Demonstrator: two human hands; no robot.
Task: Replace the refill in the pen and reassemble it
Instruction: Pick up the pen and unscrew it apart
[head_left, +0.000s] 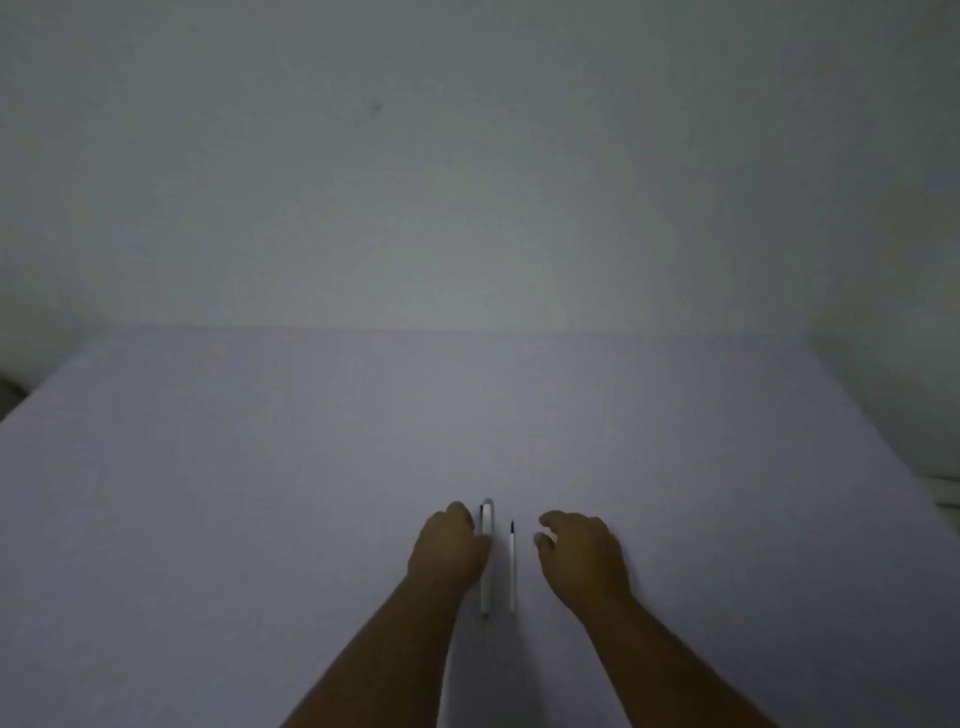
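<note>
A white pen (487, 561) lies lengthwise on the pale table, its clip end pointing away from me. My left hand (449, 551) rests against the pen's left side with curled fingers touching its barrel. A thin white refill (512, 566) with a dark tip lies parallel just right of the pen. My right hand (582, 556) hovers to the right of the refill, fingers loosely bent and apart, holding nothing. The scene is dim and blurred, so I cannot tell whether the left hand truly grips the pen.
The pale table (260, 519) spreads wide on both sides and ends at a plain wall (467, 208) at the back. Its right edge (893, 441) slants down toward me.
</note>
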